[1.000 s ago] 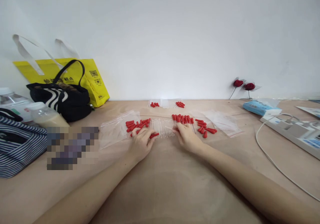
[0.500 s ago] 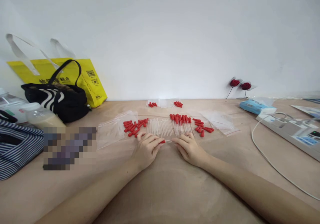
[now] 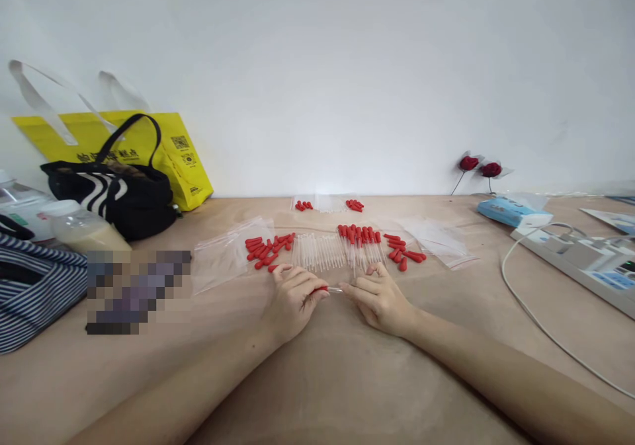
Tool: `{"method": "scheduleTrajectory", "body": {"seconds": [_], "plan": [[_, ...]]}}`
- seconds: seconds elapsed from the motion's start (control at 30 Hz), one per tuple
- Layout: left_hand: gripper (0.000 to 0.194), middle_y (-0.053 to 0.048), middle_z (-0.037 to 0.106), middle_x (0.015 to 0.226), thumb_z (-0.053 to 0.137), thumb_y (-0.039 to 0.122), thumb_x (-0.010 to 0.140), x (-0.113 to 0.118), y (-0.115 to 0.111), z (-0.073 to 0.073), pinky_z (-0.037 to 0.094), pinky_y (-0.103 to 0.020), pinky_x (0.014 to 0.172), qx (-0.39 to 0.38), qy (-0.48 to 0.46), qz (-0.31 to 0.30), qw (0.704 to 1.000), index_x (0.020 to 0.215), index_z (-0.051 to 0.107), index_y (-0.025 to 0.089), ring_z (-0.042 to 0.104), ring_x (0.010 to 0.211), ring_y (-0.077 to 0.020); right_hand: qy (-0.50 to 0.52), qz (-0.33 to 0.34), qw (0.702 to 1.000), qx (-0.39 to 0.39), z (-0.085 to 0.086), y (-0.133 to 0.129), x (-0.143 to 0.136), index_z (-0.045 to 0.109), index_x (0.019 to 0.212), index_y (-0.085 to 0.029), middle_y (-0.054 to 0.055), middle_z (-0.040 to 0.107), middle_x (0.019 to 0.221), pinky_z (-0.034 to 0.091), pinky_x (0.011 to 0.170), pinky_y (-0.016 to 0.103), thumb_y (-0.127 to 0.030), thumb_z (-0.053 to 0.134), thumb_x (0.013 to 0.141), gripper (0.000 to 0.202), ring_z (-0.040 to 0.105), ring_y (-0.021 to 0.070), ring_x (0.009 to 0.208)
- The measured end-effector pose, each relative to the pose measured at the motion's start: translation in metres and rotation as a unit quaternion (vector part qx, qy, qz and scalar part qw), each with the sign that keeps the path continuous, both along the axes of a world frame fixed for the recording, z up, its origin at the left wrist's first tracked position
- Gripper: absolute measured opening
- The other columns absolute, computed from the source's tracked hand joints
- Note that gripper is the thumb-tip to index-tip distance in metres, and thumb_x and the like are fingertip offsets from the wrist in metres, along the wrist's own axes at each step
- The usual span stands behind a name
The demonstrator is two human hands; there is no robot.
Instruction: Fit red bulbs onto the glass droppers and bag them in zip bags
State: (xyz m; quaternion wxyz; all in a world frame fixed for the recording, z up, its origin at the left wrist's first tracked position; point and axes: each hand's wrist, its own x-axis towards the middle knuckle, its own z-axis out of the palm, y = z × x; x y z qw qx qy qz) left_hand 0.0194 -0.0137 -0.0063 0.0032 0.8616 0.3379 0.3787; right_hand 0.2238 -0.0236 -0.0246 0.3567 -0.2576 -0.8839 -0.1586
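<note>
one red bulb [image 3: 323, 289] hides partly in the left grip [image 3: 296, 297]

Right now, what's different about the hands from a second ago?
The left hand, holding a red bulb, and the right hand, holding a clear tube, moved nearer us and closer together; bulb and tube now meet. Neither was let go. The yellow bag and roses stayed put.

And over on the left, a yellow bag [image 3: 191, 180] stands by the wall [image 3: 327, 88], black bag [image 3: 143, 203] right in front, bottle [image 3: 92, 230] near a striped bag [image 3: 49, 296]; across right, two dark-red roses [image 3: 491, 169], a blue packet [image 3: 510, 211], a power strip [image 3: 602, 281], white cable [image 3: 503, 268] curving.
</note>
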Motion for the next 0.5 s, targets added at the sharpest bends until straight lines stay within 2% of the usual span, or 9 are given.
{"method": "scheduleTrajectory", "body": {"seconds": [0.13,0.3,0.5], "plan": [[0.017,0.004,0.066,0.069,0.048,0.026,0.084,0.0012,-0.0020,0.0004,0.020,-0.038,0.085,0.010,0.014,-0.007,1.000,0.074,0.060,0.022,0.056,0.070,-0.0136,-0.019,-0.007,0.999,0.036,0.0024,-0.0005,0.0005,0.054,0.099,-0.011,0.000,0.057,0.063,0.029,0.071,0.032,-0.005,0.036,0.081,0.027,0.048,0.0107,0.058],[0.015,0.005,0.066,0.069,0.046,0.023,0.085,0.0029,-0.0026,-0.0019,0.011,-0.042,0.095,0.023,0.027,-0.018,0.999,0.077,0.059,0.022,0.059,0.074,-0.0133,-0.040,-0.001,0.996,0.073,0.0026,0.0008,0.0011,0.056,0.093,-0.011,-0.001,0.056,0.059,0.029,0.072,0.033,-0.006,0.035,0.083,0.024,0.047,0.0108,0.058],[0.017,0.004,0.066,0.070,0.044,0.022,0.085,0.0051,-0.0023,-0.0027,0.013,-0.040,0.096,0.036,0.029,-0.019,0.999,0.075,0.058,0.020,0.059,0.071,-0.0121,-0.032,0.024,0.996,0.084,0.0024,0.0034,-0.0025,0.056,0.092,-0.008,0.003,0.056,0.062,0.033,0.067,0.030,-0.004,0.034,0.083,0.025,0.045,0.0122,0.058]]}}
